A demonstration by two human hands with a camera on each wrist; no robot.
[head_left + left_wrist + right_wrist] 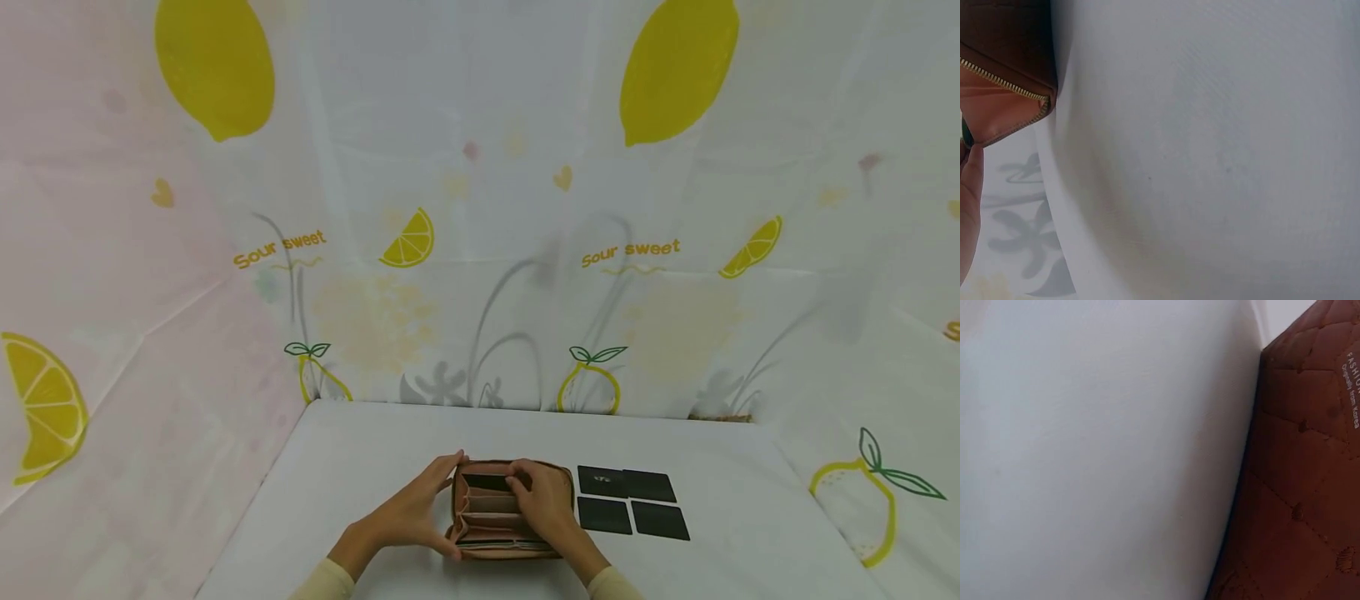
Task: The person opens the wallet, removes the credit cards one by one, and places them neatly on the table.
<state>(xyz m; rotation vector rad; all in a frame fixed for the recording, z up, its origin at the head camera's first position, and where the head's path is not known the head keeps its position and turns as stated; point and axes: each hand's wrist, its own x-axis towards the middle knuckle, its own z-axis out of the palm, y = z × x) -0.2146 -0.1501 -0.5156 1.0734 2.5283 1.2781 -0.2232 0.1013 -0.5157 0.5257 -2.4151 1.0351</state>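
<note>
A brown zip wallet [491, 505] is spread open on the white table, with its pleated compartments facing up. My left hand [420, 507] holds it by the left end, thumb at the near edge and fingers at the far corner. In the far compartment shows a black card [483, 482]. My right hand [546, 498] reaches over the wallet's right part and pinches the card's right end, its fingertips partly hidden. In the left wrist view, the wallet's gold zipper [1004, 81] edges a pinkish lining. The right wrist view shows its quilted brown outside [1310, 462].
Several flat black cards [604, 515] lie in two rows just right of the wallet. The white table [360, 450] meets a lemon-printed cloth [465, 333] at its back and sides. Light edges of papers [502, 545] show in the wallet's near slot.
</note>
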